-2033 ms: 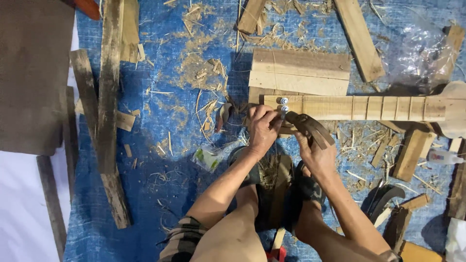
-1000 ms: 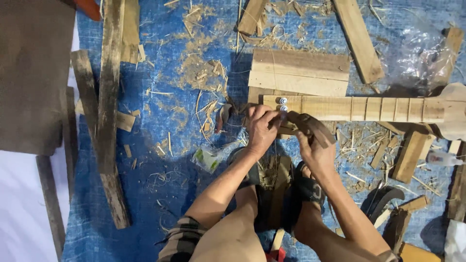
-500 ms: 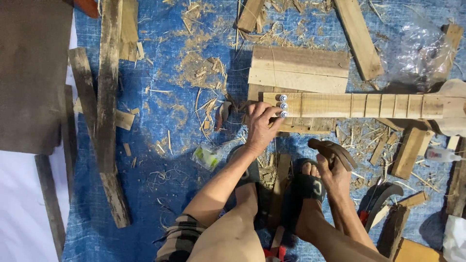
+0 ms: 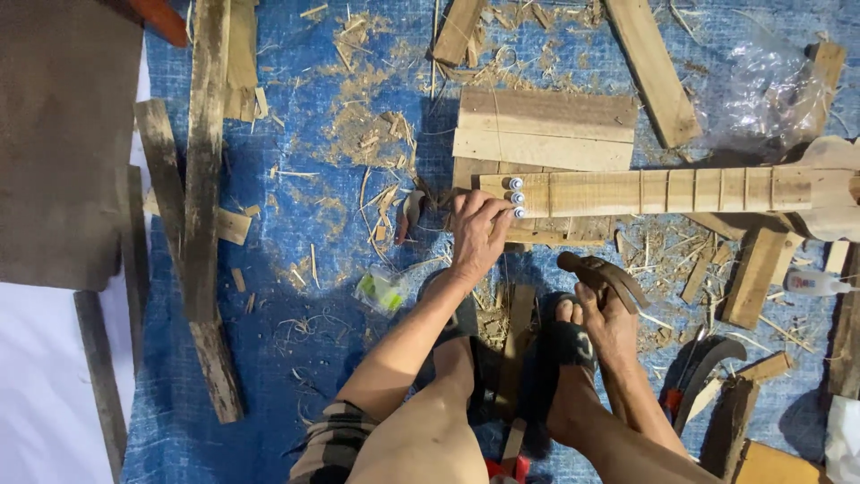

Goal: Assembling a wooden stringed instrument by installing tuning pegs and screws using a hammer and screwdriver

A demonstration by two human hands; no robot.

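Left hand (image 4: pixel 477 235) fingers pinch a tuning peg (image 4: pixel 519 212); right hand (image 4: pixel 611 309) grips a pincer tool (image 4: pixel 602 272). We judge overtwisting could split the neck (image 4: pixel 645 191).

Bright, even light is falling from above, casting soft dark shadows beside the planks (image 4: pixel 204 206) on the blue tarp (image 4: pixel 296 358). Glare is showing on the clear plastic bag (image 4: pixel 761 90), and the picture is staying sharp, softening slightly at the edges.

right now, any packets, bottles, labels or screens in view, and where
Small clear packet: on the blue tarp left of the left hand, greenish-yellow inside.
Large clear plastic bag: top right, crumpled, above the wooden neck.
Small white tube: right edge, lying flat.
No screens or signs.
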